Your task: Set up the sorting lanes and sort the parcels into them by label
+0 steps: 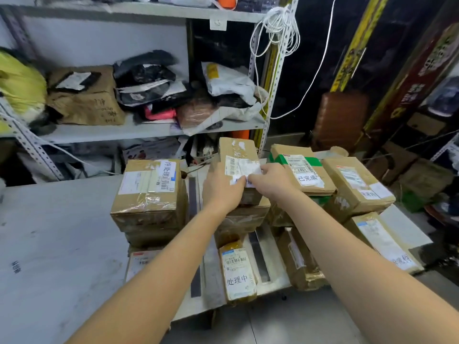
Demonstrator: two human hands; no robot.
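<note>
Head view.
Item: top carton (pixel 238 152), brown cardboard, taped. Loc: on the centre stack of parcels, on a white board (pixel 211 276) w/ dark divider strips (pixel 192 194).
White label (pixel 242 167) on its upper face; lower edge creased, looks part loose.
L: left hand (pixel 221 187) wraps the near-left corner of top carton, fingers curled, tips on the label.
R: right hand (pixel 270 181) has fingers bent and thumb on top. It appears to pinch the label's lower edge and carries no box weight.
Neighbours:
- left stack (pixel 149 192), tagged "待处理", just beside.
- green-taped carton (pixel 303 170), tagged "已完成", close on the right; contact hidden by the hand.
- small parcel (pixel 238 271), tagged "处理中", nearer the person.

Handling (est.): walls stiff, wt prob. light to medium. Tape is slick, so grip bare cardboard on two opposite side faces, low down, both hands. Don't lift by the label, as it would likely peel or tear. The stack below looks uneven, so a sideways shove could tip it.
</note>
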